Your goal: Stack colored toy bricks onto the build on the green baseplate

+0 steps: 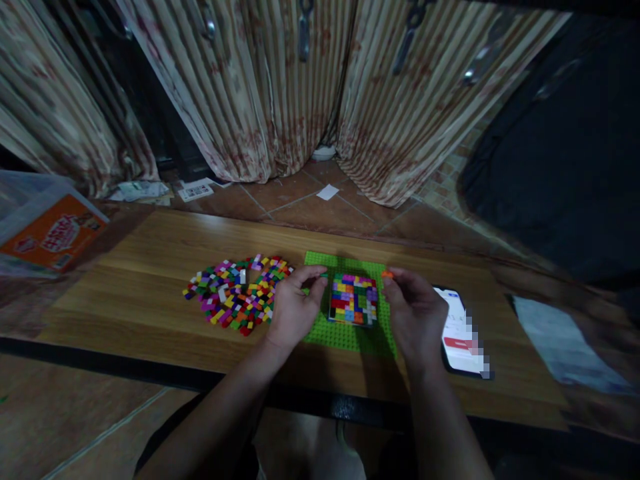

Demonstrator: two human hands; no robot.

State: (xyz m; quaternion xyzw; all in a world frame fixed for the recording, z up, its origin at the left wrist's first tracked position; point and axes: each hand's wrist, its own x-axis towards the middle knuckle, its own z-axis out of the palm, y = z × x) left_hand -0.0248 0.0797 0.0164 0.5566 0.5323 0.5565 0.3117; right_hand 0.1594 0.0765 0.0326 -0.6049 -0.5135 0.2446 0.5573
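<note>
A bright green studded baseplate lies on the wooden table, and a square block of many-coloured toy bricks stands on it. At the block's left, my left hand pinches a small green brick between thumb and finger. On the other side, my right hand holds an orange brick over the plate's right edge. Both hands are apart from the block. A heap of loose coloured bricks spreads out left of my left hand, which covers part of its right side.
A lit phone lies right of my right hand. Beyond it is a pale sheet. The table has a dark front edge. A clear plastic tub with an orange label stands at the left. Striped curtains hang behind.
</note>
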